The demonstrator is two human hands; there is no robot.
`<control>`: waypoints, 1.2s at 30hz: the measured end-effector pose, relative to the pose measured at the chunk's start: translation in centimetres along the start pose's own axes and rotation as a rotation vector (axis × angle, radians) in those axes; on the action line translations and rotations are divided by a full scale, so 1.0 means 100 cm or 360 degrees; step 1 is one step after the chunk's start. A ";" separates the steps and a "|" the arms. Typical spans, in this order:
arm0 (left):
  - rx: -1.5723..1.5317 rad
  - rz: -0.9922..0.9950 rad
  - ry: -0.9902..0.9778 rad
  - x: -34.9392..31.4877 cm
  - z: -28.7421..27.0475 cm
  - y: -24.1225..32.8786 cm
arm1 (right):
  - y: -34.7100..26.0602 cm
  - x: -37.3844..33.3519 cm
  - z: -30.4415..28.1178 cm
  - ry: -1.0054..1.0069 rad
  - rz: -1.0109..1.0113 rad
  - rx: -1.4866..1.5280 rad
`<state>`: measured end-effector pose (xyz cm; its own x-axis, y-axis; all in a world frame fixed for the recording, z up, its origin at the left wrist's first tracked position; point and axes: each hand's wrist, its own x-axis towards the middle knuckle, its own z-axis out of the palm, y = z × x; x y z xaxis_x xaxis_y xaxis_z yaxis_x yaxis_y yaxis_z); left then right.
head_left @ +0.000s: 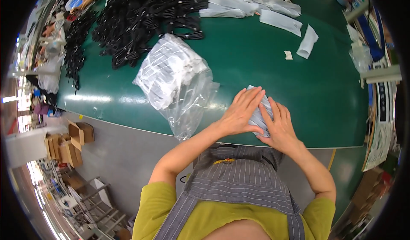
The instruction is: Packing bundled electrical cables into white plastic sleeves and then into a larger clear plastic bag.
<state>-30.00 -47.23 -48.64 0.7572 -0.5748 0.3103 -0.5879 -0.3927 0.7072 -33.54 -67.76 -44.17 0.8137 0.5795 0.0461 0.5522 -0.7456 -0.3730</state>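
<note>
Green worktop point(256, 64) fills most of the scene, its near edge running just in front of the person's striped apron point(243, 180). Across its far left side spreads a large heap of black cables point(145, 15), tied in coils. Pale flat sleeves point(232, 4) are piled at the far middle, with two single ones lying apart to the right of the pile, near a small white scrap point(288, 55).

Close to the near edge, right of centre, a pale packet point(259, 119) lies slanted on the worktop beneath both hands. Left hand point(242, 111) comes in from the near left with the elbow bent outward; its fingers are extended, close together, and point far and right over the packet, the thumb reaching right across it. Right hand point(279, 126) comes from the near right, fingers stretched and slightly spread toward the far side, thumb set apart at the packet's near end. Both hands are unclenched and laid over the packet; whether any fingertip pinches its edge, I cannot tell. Left of them sits a clear plastic bag point(188, 116) holding white packets.
</note>
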 end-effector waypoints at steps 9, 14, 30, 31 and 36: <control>0.1097 -0.0402 0.0519 -0.067 -0.102 0.070 | -0.016 0.011 0.006 -0.0038 0.0242 0.0206; 0.1064 -0.0755 0.0394 -0.104 -0.112 0.049 | -0.080 0.054 0.006 -0.0029 -0.0179 0.0518; 0.0695 0.0010 0.0112 -0.073 -0.149 0.075 | -0.109 0.135 0.075 0.0369 0.0128 -0.0135; 0.0681 0.0044 0.0091 -0.074 -0.152 0.074 | -0.106 0.140 0.083 0.0465 0.0119 -0.0164; 0.0674 -0.0180 0.0041 -0.067 -0.160 0.077 | -0.079 0.127 0.067 0.0576 -0.0088 0.0293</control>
<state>-35.01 -34.94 -35.09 0.8273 -0.4950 0.2654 -0.5615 -0.7152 0.4163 -28.81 -52.34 -46.90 0.8134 0.4391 0.3816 0.5816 -0.6263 -0.5190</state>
